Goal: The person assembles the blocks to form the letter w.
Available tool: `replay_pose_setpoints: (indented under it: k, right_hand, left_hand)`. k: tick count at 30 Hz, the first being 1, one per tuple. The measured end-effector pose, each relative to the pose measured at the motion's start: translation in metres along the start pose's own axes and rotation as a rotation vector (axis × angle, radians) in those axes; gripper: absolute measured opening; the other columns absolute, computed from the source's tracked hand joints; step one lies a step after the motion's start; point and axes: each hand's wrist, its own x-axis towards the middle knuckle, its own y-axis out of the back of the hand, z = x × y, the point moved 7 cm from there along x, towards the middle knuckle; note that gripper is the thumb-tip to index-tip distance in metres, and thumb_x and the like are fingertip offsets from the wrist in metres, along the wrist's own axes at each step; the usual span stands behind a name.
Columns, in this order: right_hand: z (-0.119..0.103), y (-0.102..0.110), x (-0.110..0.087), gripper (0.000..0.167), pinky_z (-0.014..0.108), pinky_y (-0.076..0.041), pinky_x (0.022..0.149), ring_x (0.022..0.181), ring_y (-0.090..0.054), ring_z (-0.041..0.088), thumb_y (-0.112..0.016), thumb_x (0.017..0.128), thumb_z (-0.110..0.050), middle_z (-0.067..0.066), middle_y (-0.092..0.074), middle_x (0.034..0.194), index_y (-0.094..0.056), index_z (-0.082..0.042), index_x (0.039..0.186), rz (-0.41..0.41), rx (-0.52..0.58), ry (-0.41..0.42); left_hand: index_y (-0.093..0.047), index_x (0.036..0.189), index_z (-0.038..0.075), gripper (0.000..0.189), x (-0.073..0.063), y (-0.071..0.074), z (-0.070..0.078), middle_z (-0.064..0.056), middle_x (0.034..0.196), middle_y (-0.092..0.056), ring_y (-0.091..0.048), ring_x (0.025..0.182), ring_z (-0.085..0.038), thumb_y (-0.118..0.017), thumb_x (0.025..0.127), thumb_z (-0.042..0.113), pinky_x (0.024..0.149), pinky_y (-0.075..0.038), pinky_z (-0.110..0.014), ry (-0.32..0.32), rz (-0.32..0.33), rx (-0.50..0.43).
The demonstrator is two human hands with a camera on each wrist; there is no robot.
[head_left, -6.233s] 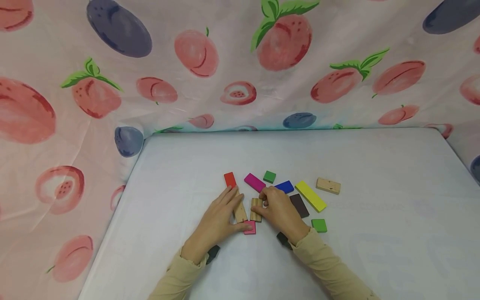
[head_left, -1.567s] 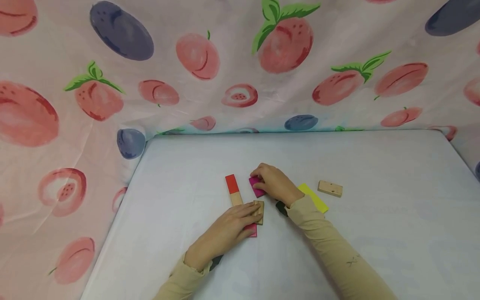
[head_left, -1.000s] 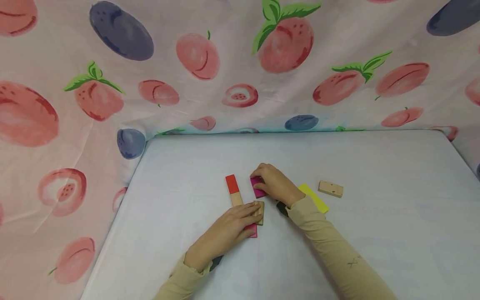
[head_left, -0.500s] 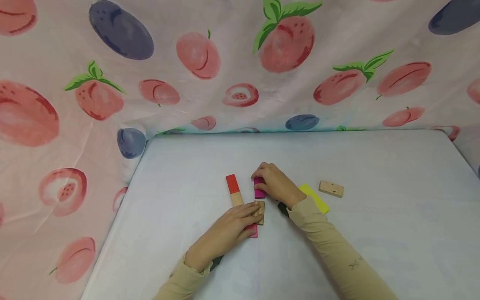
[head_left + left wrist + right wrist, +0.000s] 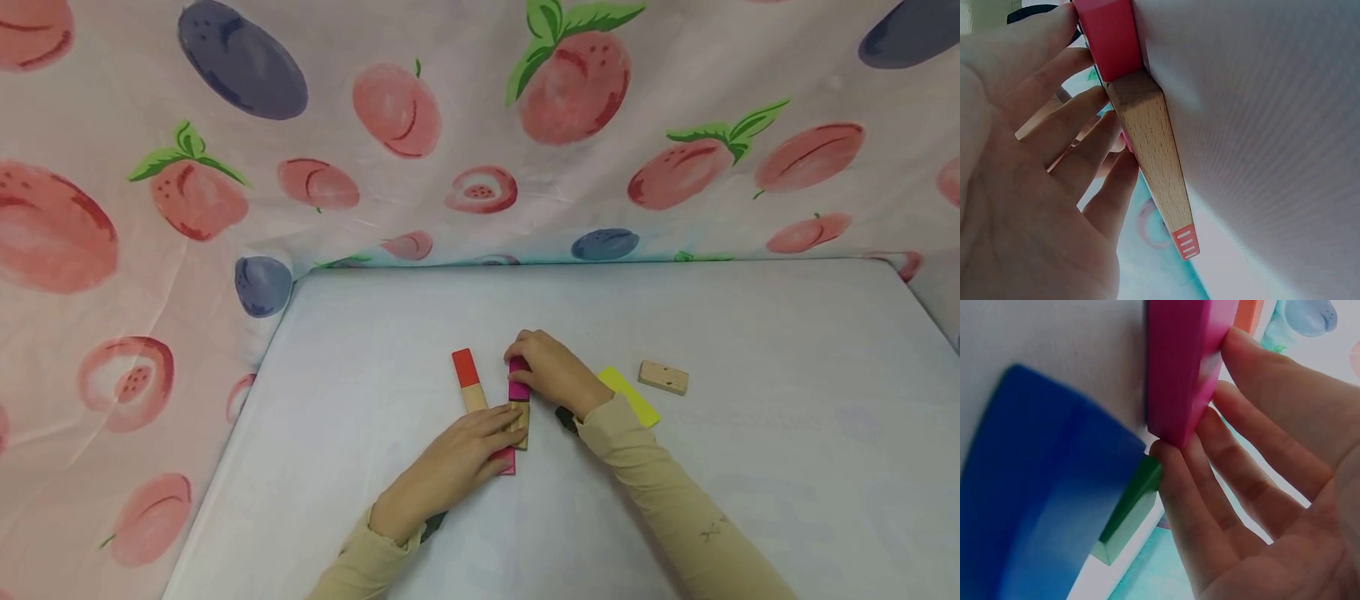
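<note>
My right hand (image 5: pixel 555 367) pinches a magenta block (image 5: pixel 518 387) between thumb and fingers. Its near end meets the far end of a striped wooden block (image 5: pixel 523 423). My left hand (image 5: pixel 442 460) lies over the striped block with fingers extended, its thumb on a pink block (image 5: pixel 508 455). A pale wooden block (image 5: pixel 473 397) shows beyond those fingers, with a red block (image 5: pixel 465 367) at its far end. In the left wrist view the pink block (image 5: pixel 1113 40), pale wooden block (image 5: pixel 1154 150) and red block (image 5: pixel 1186 242) form a row beside the fingers.
Right of the right hand lie a yellow block (image 5: pixel 633 400) and a wooden block with dark spots (image 5: pixel 663 377). A blue block (image 5: pixel 1041 481) and a green block (image 5: pixel 1132 506), seen in the right wrist view, stand close to the right fingers. A fruit-patterned cloth (image 5: pixel 480 133) hangs behind the white table (image 5: pixel 787 375).
My right hand went from the striped block to the magenta block, turned it straight and drew it against the striped block. The left hand shifted from the pale block to the striped and pink blocks.
</note>
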Motion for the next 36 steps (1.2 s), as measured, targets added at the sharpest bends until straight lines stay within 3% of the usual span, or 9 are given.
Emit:
replay_pose_setpoints:
  k: [12, 22, 36]
  right_hand:
    - [-0.0036, 0.0026, -0.0057, 0.02, 0.038, -0.054, 0.089, 0.093, -0.059, 0.024, -0.077, 0.087, -0.012, 0.009, -0.064, 0.098, -0.073, -0.001, 0.103, 0.016, -0.034, 0.038]
    - [-0.0055, 0.0016, -0.0078, 0.006, 0.035, -0.053, 0.087, 0.093, -0.057, 0.02, -0.075, 0.088, -0.01, 0.004, -0.062, 0.095, -0.079, -0.01, 0.093, -0.015, -0.02, 0.059]
    - [-0.0024, -0.0009, -0.0087, 0.008, 0.035, -0.054, 0.09, 0.096, -0.058, 0.021, -0.075, 0.089, -0.011, 0.004, -0.062, 0.098, -0.078, -0.01, 0.096, 0.007, -0.02, 0.062]
  left_hand:
    - [-0.06, 0.137, 0.011, 0.043, -0.0003, -0.0004, 0.0, -0.007, 0.153, -0.046, -0.041, 0.143, -0.023, -0.065, 0.097, 0.024, 0.117, -0.035, -0.041, 0.004, 0.004, 0.0]
    - [-0.062, 0.136, 0.011, 0.041, -0.0003, -0.0002, 0.0002, -0.008, 0.152, -0.047, -0.043, 0.141, -0.023, -0.066, 0.097, 0.023, 0.116, -0.036, -0.041, -0.005, 0.017, 0.006]
    - [-0.06, 0.138, 0.013, 0.042, -0.0003, -0.0003, -0.0004, -0.005, 0.154, -0.045, -0.04, 0.143, -0.021, -0.065, 0.098, 0.023, 0.118, -0.034, -0.038, 0.012, -0.006, 0.017]
